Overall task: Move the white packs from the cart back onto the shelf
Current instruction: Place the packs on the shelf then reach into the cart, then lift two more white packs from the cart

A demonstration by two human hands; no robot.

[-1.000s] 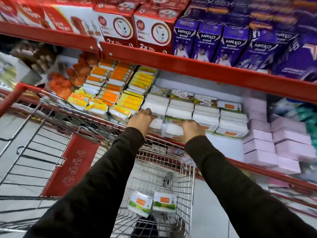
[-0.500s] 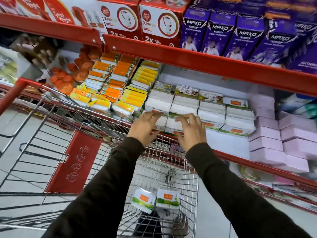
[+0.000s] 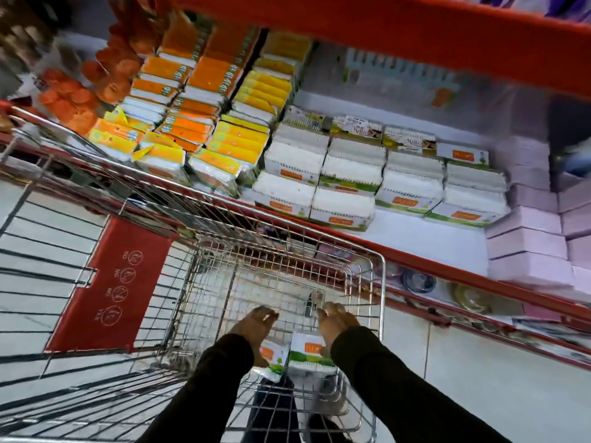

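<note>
Reaching into the cart (image 3: 382, 282), left hand (image 3: 254, 327) and right hand (image 3: 337, 324) each curl around a white pack (image 3: 308, 350); next, lift toward the shelf (image 3: 425, 241) at 12 o'clock.

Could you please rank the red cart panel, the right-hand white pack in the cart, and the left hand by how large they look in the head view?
1. Red cart panel, clearly largest.
2 and 3. White pack and left hand: alike in apparent size, and the right hand partly covers the pack, so I won't rank them.
</note>
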